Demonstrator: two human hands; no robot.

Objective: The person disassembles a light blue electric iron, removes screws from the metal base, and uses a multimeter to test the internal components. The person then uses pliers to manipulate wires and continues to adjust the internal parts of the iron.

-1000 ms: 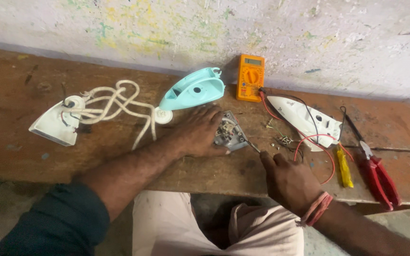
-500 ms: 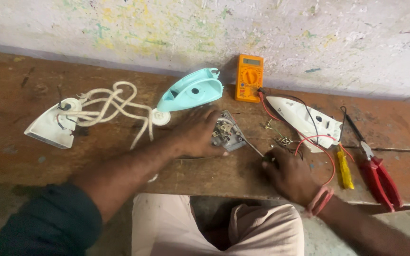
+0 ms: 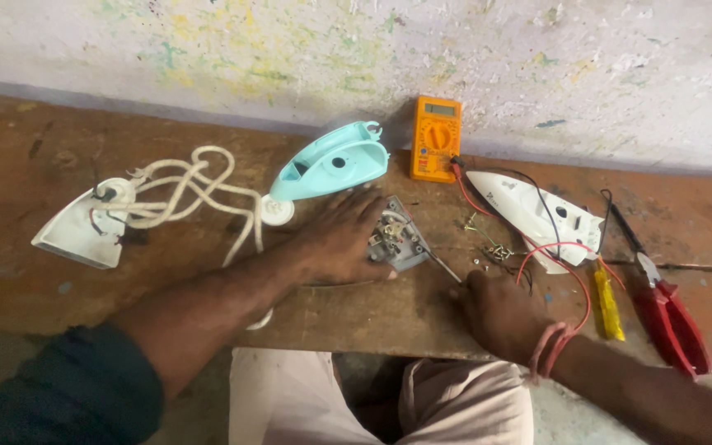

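Note:
My left hand [image 3: 342, 236] lies flat on a grey metal iron soleplate [image 3: 397, 241] with small parts on top, holding it down on the wooden bench [image 3: 35, 148]. My right hand [image 3: 500, 313] is closed on a thin screwdriver [image 3: 445, 268] whose tip points up-left at the soleplate's edge. Just behind my left hand lies a light blue iron handle shell [image 3: 331, 162]. Small loose screws [image 3: 492, 250] lie between my right hand and a white iron cover [image 3: 529, 214].
An orange multimeter [image 3: 436, 138] leans at the wall, its red and black leads running over the white cover. A yellow screwdriver [image 3: 608, 301] and red-handled pliers [image 3: 669, 313] lie right. A white iron base [image 3: 84, 231] with coiled white cord [image 3: 191, 194] lies left.
My right hand has slid left and down along the bench, bringing the thin screwdriver toward the soleplate. My left hand stays pressed on the soleplate.

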